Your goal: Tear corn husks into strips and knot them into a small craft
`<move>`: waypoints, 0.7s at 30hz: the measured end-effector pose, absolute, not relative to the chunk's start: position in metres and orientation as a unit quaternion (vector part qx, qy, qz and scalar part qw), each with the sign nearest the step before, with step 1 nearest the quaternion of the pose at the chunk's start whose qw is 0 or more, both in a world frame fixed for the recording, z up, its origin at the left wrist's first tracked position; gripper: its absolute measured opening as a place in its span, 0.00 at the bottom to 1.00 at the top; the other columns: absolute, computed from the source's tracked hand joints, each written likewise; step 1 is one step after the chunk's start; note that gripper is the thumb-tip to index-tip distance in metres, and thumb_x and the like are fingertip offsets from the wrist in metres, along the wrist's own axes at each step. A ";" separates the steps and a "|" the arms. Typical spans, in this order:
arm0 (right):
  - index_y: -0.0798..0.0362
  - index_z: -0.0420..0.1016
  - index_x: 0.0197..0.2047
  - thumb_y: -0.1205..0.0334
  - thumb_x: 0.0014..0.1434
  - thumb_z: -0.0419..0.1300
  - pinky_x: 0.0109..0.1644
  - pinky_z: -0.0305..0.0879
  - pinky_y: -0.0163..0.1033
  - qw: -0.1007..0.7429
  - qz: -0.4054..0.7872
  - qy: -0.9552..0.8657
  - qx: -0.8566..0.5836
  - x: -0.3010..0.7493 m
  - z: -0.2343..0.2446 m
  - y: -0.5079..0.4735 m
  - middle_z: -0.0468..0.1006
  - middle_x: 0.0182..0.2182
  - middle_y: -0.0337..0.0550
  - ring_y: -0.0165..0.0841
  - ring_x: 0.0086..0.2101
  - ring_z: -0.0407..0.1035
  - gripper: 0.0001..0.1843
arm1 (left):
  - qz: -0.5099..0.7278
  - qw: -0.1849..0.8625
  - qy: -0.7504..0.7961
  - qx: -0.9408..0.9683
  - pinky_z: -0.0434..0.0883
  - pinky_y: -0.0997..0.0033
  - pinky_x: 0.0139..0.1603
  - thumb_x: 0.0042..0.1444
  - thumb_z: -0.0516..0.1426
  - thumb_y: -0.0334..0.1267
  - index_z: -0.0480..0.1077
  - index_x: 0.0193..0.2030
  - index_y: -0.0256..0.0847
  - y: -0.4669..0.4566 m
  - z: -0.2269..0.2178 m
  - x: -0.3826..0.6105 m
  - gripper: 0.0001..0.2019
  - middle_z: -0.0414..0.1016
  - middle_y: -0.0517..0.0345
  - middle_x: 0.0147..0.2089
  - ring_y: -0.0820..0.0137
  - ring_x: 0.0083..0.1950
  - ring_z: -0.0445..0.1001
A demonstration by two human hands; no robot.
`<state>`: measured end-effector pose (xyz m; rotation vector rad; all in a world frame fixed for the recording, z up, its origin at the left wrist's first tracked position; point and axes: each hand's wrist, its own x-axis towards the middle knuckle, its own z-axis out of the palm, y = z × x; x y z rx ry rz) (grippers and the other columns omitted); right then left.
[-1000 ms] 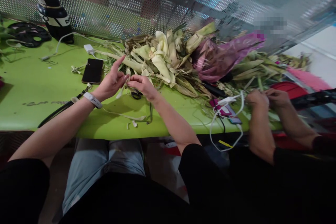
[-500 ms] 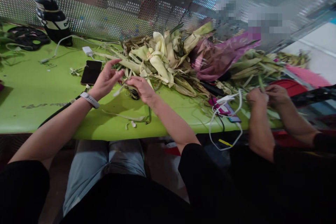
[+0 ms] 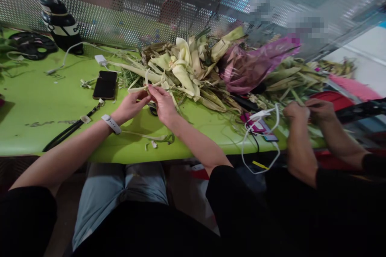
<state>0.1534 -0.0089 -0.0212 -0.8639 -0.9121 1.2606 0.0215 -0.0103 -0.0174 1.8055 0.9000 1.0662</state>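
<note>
My left hand [image 3: 133, 106] and my right hand [image 3: 163, 103] meet over the green table [image 3: 72, 136], fingertips pinched together. Between them is a thin pale corn husk strip [image 3: 137, 89], bent into a loop with one end rising above the fingers. Just behind lies a heap of dried corn husks [image 3: 183, 76], pale yellow to brown. A dark curved object [image 3: 152, 109] shows partly under my right hand; I cannot make out its kind. Below my wrists lies another loose husk strip [image 3: 150, 137] with small scraps beside it.
To the left lie a black phone [image 3: 105, 84] with a strap, a white charger [image 3: 100, 60] and a dark bottle [image 3: 60, 24]. A pink plastic bag [image 3: 250, 66] sits against the husks. On the right, a co-worker's hands [image 3: 307, 112] hold husk near a cabled phone [image 3: 267, 129].
My left hand has come down and right, from open fingers to a pinch beside my right hand. The husk strip now forms a loop above the fingers.
</note>
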 end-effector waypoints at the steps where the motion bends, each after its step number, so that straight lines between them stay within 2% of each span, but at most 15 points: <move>1: 0.50 0.78 0.34 0.56 0.51 0.69 0.51 0.71 0.42 0.631 0.560 -0.394 -0.365 0.153 -0.022 -0.009 0.80 0.33 0.37 0.31 0.38 0.74 0.10 | 0.432 0.421 0.359 0.713 0.73 0.66 0.49 0.60 0.59 0.47 0.76 0.44 0.36 -0.009 -0.019 0.021 0.15 0.81 0.49 0.45 0.64 0.46 0.78; 4: 0.49 0.79 0.34 0.55 0.50 0.70 0.51 0.72 0.40 0.635 0.569 -0.393 -0.344 0.152 -0.024 -0.008 0.80 0.33 0.36 0.30 0.37 0.74 0.10 | 0.455 0.453 0.344 0.685 0.73 0.65 0.52 0.61 0.59 0.48 0.75 0.44 0.37 -0.006 -0.022 0.022 0.15 0.81 0.51 0.44 0.65 0.47 0.78; 7: 0.49 0.78 0.35 0.53 0.52 0.70 0.49 0.72 0.40 0.628 0.566 -0.406 -0.347 0.153 -0.023 -0.010 0.80 0.32 0.36 0.29 0.36 0.73 0.11 | 0.489 0.472 0.312 0.664 0.73 0.68 0.50 0.61 0.60 0.46 0.72 0.40 0.37 -0.005 -0.023 0.024 0.12 0.79 0.53 0.40 0.68 0.44 0.78; 9: 0.50 0.79 0.35 0.50 0.52 0.69 0.45 0.72 0.40 0.600 0.579 -0.424 -0.353 0.154 -0.022 -0.012 0.79 0.30 0.36 0.29 0.34 0.72 0.13 | 0.507 0.472 0.303 0.654 0.75 0.70 0.45 0.62 0.59 0.42 0.69 0.37 0.38 -0.005 -0.023 0.024 0.09 0.77 0.56 0.36 0.71 0.39 0.77; 11: 0.51 0.79 0.34 0.49 0.50 0.70 0.40 0.71 0.38 0.570 0.591 -0.446 -0.358 0.154 -0.021 -0.013 0.76 0.26 0.35 0.28 0.29 0.70 0.15 | 0.493 0.463 0.316 0.665 0.74 0.73 0.35 0.63 0.56 0.36 0.66 0.35 0.39 -0.003 -0.021 0.021 0.06 0.74 0.59 0.30 0.74 0.30 0.75; 14: 0.51 0.78 0.28 0.49 0.46 0.72 0.36 0.69 0.36 0.561 0.578 -0.474 -0.356 0.154 -0.023 -0.014 0.74 0.23 0.32 0.27 0.27 0.68 0.15 | 0.428 0.401 0.359 0.726 0.67 0.77 0.24 0.63 0.53 0.31 0.64 0.29 0.39 -0.003 -0.017 0.015 0.10 0.70 0.62 0.21 0.76 0.21 0.69; 17: 0.50 0.77 0.26 0.46 0.46 0.72 0.38 0.68 0.35 0.571 0.558 -0.485 -0.356 0.154 -0.026 -0.012 0.75 0.24 0.33 0.27 0.29 0.69 0.16 | 0.392 0.338 0.381 0.766 0.64 0.79 0.23 0.63 0.52 0.31 0.65 0.25 0.38 -0.006 -0.011 0.011 0.14 0.69 0.61 0.19 0.78 0.20 0.67; 21: 0.51 0.79 0.25 0.47 0.43 0.74 0.33 0.63 0.34 0.578 0.554 -0.467 -0.376 0.156 -0.027 -0.009 0.72 0.21 0.32 0.25 0.25 0.64 0.16 | 0.369 0.346 0.387 0.771 0.65 0.81 0.23 0.61 0.52 0.27 0.66 0.24 0.37 -0.010 -0.005 0.012 0.13 0.70 0.61 0.19 0.78 0.19 0.68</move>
